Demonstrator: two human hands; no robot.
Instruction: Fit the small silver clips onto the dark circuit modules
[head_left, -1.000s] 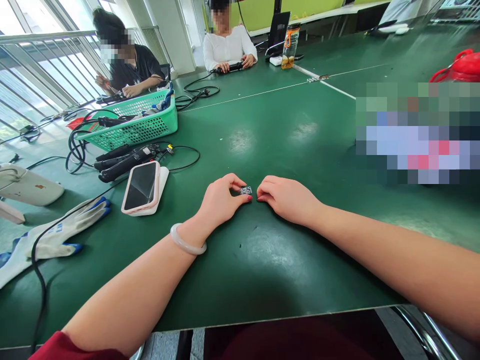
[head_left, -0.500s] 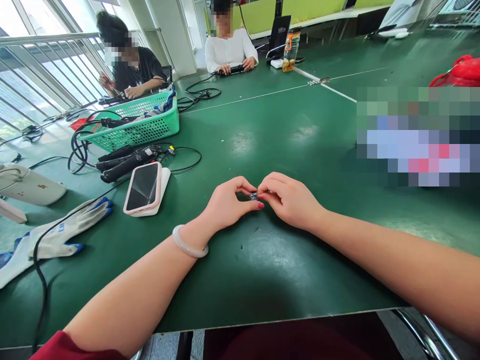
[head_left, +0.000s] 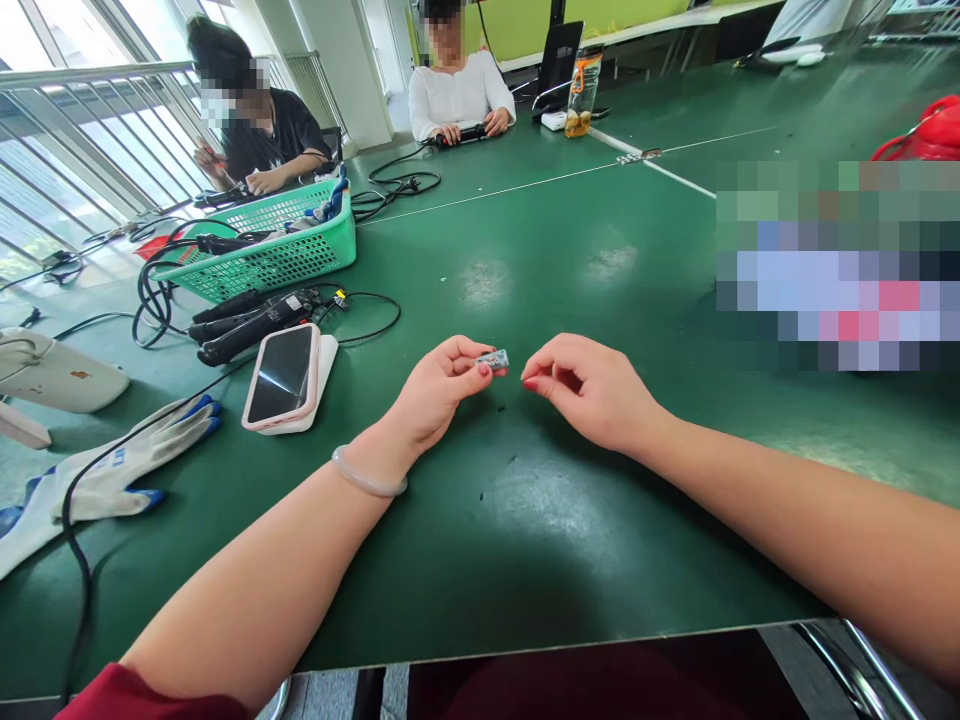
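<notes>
Between the thumb and fingers of my left hand (head_left: 439, 395) is a small rectangular piece (head_left: 493, 360) with a grey, black and white pattern. Its right end sticks out past the thumb, tilted slightly up. My right hand (head_left: 589, 385) is a short gap to the right of it, thumb and forefinger pinched together. Whatever the pinch holds, if anything, is hidden. Both hands are over the green table (head_left: 600, 560). A few tiny dark specks (head_left: 501, 408) lie on the surface below them.
To the left are a phone (head_left: 283, 375) on a white object, black handled tools (head_left: 255, 325) with cords, and a work glove (head_left: 112, 465). A green basket (head_left: 277, 255) stands behind. Two people sit across the table; a bottle (head_left: 582, 95) is at the back.
My hands met at the patterned piece half a second ago and are now apart. The left has moved back and left with the piece, turning it; the right has drawn slightly right.
</notes>
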